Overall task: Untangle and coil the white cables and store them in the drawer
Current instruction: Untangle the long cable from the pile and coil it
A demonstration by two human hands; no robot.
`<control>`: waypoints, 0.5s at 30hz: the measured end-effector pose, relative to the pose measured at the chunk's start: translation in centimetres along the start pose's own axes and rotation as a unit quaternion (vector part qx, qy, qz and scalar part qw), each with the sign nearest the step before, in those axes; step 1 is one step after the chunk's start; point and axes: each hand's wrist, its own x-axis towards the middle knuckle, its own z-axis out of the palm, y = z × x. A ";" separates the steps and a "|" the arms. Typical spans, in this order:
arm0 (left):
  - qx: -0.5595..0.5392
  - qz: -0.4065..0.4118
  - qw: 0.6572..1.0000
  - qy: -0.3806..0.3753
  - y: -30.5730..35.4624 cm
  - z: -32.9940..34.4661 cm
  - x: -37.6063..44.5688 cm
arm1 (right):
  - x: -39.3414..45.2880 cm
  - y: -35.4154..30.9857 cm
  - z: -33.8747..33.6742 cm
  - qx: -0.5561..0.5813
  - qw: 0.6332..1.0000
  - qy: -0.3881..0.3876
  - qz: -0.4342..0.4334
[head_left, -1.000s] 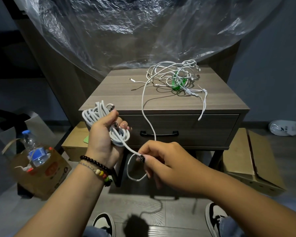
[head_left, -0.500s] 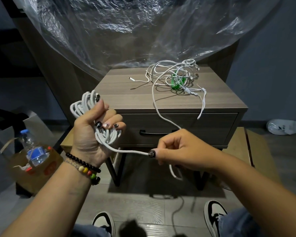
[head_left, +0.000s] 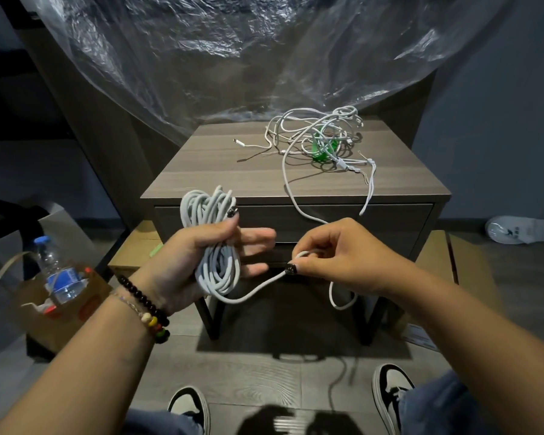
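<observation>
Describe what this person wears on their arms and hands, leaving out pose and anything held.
Both forearms are bare, no sleeves in view. The left hand has a dark-beaded bracelet at the wrist, beside a thin chain with cream, yellow, red and green beads. Its thumbnail and that of the right hand carry dark decorated polish. No rings or watch show.

The room is dim and the colours look grey. Light comes from above and behind, so dark shadows fall on the floor (head_left: 252,365) under the nightstand (head_left: 220,171). The plastic sheet (head_left: 233,58) shows white glare. The edges bend from the wide lens; the focus is mostly sharp.
</observation>
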 end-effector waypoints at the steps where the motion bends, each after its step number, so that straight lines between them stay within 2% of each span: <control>1: 0.005 -0.026 1.000 -0.013 -0.1 0.1 0.0 | 0.1 0.0 0.1 -0.016 1.000 0.014 -0.010; 4: 0.023 -0.086 0.995 -0.050 -0.7 0.7 -0.2 | 0.2 0.1 0.2 -0.051 0.997 0.043 -0.036; 9: 0.046 -0.140 0.988 -0.034 -1.5 1.3 0.3 | 0.2 0.6 0.3 -0.085 0.992 0.073 -0.056; 15: 0.076 -0.144 0.987 -0.014 -1.4 1.3 0.4 | 0.3 0.7 0.8 -0.068 0.992 0.089 -0.060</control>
